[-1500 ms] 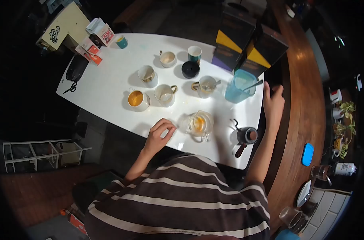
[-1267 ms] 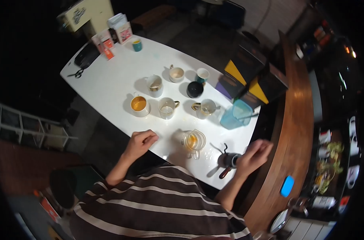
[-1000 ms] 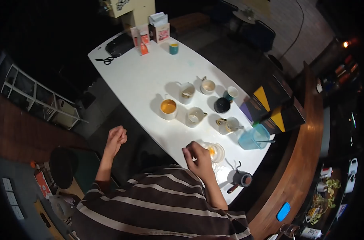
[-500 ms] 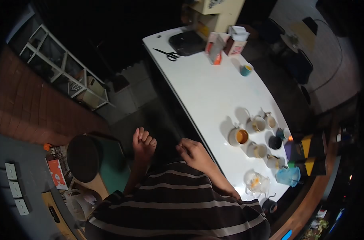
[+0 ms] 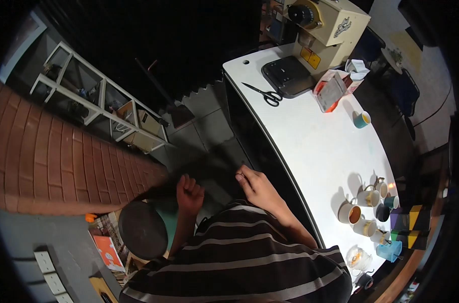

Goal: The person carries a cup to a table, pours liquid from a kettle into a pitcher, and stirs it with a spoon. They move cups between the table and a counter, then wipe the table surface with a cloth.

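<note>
My left hand (image 5: 191, 193) is held up in front of my striped shirt, its fingers curled into a loose fist with no object showing in it. My right hand (image 5: 260, 188) is closer to the counter, thumb against bent fingers, and nothing shows in its grip. Neither hand touches anything. To the right runs a white counter (image 5: 310, 146), its dark side edge nearest my right hand. On it stand several cups, among them a white cup (image 5: 348, 214) with orange-brown liquid inside. Black scissors (image 5: 267, 95) lie toward the far end.
A cream-coloured grinder-like machine (image 5: 335, 35) stands at the counter's far end beside a black flat device (image 5: 288, 76). Packets (image 5: 334, 91) and a teal cup (image 5: 362, 119) are nearby. A round stool-like seat (image 5: 142, 230), brick wall (image 5: 83, 166) and white shelf frame (image 5: 100, 98) are left.
The view has swung left, so the counter and its cups sit farther right and lower, and more of the machine shows. Both hands stay closed in front of my body.
</note>
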Action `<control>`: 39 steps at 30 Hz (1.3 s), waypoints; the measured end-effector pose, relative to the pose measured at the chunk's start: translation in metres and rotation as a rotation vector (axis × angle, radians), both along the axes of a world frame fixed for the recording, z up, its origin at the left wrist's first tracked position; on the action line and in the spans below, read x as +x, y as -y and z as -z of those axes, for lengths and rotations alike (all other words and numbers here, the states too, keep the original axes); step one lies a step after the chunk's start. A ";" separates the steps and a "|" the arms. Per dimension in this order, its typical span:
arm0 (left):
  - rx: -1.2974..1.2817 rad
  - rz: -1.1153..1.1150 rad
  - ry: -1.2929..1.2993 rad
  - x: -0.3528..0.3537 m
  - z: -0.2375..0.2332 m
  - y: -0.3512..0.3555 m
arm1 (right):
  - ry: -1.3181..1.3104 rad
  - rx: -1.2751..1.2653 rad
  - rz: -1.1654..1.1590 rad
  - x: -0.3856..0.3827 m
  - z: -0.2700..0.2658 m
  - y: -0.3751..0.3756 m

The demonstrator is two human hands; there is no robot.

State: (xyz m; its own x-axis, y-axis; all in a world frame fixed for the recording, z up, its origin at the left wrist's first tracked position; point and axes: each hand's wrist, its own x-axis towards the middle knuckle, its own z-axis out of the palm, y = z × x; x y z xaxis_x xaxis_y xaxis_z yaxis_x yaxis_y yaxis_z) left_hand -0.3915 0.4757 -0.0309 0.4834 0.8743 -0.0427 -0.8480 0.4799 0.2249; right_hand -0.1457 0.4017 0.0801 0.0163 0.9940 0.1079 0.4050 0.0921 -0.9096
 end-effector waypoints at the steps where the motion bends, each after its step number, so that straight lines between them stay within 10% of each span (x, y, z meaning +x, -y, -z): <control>1: 0.037 0.017 -0.172 0.001 0.003 -0.012 | -0.006 -0.005 0.008 0.000 0.004 -0.013; 14: 0.191 -0.062 -0.660 0.033 -0.003 -0.262 | -0.019 0.060 -0.083 0.048 0.025 -0.272; 25: -0.106 -0.178 -0.435 0.008 0.058 -0.447 | -0.041 -0.054 -0.130 0.077 0.003 -0.466; 39: 0.213 0.507 -0.349 0.116 0.015 -0.780 | -0.137 -0.196 0.416 0.074 0.037 -0.672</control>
